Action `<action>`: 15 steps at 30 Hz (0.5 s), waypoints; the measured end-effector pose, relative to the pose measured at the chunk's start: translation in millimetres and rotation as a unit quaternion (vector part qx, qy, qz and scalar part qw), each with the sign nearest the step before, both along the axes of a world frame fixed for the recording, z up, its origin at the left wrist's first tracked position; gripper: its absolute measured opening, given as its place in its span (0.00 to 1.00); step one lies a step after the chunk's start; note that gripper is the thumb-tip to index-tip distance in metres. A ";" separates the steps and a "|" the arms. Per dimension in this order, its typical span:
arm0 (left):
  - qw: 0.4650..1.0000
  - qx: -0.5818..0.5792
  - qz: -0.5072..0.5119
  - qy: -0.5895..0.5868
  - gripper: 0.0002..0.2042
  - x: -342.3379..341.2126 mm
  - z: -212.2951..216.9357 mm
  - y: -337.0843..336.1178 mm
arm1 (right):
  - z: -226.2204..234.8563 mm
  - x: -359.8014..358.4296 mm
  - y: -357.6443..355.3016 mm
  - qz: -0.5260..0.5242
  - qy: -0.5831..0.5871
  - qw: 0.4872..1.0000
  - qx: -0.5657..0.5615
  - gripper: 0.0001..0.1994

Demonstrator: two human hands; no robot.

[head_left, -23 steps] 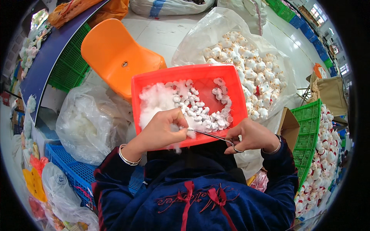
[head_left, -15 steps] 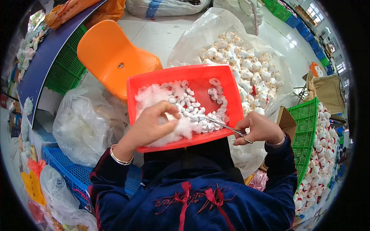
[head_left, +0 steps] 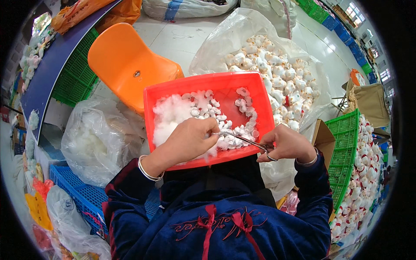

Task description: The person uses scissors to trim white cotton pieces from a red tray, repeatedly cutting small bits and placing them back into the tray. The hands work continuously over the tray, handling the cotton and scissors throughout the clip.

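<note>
My right hand (head_left: 288, 143) has its fingers through the ring handles of long metal forceps (head_left: 245, 139), which point left over a red plastic tray (head_left: 201, 80). At their tips, the thumb and fingers of my left hand (head_left: 188, 139) are pinched together; whatever they hold is too small or hidden to make out. Inside the tray, white fluffy stuffing (head_left: 167, 117) fills the left side. Small white rounded pieces (head_left: 247, 106) with pale, clear-looking parts lie in the middle and on the right. The tray rests over my lap.
An orange chair (head_left: 130, 65) stands beyond the tray. A big clear bag (head_left: 216, 39) holds many small white plush pieces (head_left: 281, 78). On the right is a green crate (head_left: 342, 151) beside more plush; on the left, a blue crate (head_left: 82, 186) and a bag of stuffing (head_left: 93, 143).
My left hand has moved right and slightly down to the forceps' tips, and its fingers have closed together. The forceps and right hand have shifted only slightly.
</note>
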State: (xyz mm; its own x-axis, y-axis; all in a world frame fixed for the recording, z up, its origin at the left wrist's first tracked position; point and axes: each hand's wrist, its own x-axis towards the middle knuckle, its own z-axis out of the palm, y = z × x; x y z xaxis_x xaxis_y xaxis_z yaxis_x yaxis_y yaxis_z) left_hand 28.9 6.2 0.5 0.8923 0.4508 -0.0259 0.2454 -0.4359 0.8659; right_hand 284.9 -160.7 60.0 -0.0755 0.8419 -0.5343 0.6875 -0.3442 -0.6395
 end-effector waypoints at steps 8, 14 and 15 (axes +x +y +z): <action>0.849 -0.426 0.186 -0.253 0.08 4.9 -33.9 0.9 | -23.7 -29.0 -0.7 0.023 -0.120 0.946 0.301 0.27; 0.768 -0.468 0.254 -0.357 0.09 3.0 -27.3 -11.7 | -4.5 -50.2 15.3 -0.055 -0.061 0.984 0.159 0.26; 0.765 -0.465 0.255 -0.365 0.09 5.4 -25.7 -13.7 | -3.2 -50.4 16.1 -0.039 -0.086 0.983 0.157 0.26</action>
